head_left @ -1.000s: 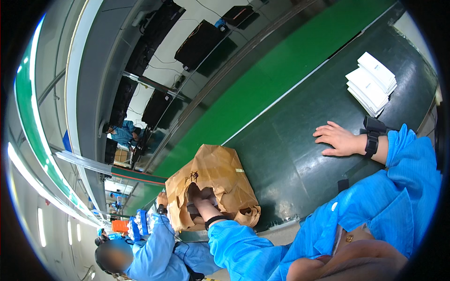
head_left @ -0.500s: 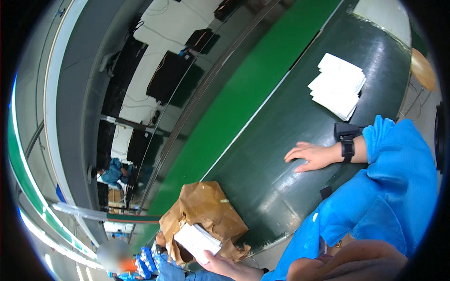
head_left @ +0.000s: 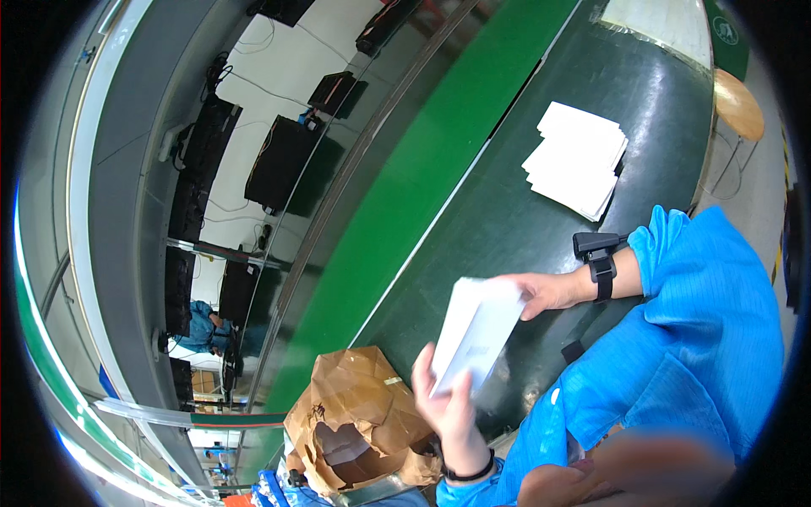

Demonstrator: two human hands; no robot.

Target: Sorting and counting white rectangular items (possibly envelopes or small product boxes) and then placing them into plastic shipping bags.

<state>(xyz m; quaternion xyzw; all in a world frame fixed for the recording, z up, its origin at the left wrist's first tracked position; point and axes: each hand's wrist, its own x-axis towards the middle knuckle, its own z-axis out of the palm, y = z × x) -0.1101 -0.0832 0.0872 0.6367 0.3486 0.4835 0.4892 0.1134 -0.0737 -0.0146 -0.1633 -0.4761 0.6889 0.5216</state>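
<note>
Holding the white packet [head_left: 475,334] between both hands above the bench [head_left: 507,220], your left hand [head_left: 448,406] fingers pinch its lower end while your right hand [head_left: 545,291] fingers grip the upper end, long axis tilted upward.

Envelope [head_left: 476,331] between hands; bag [head_left: 359,414] left, stack [head_left: 577,158] behind.

A stack of white sheets [head_left: 578,157] lies near a round wooden stool [head_left: 738,103]
</note>
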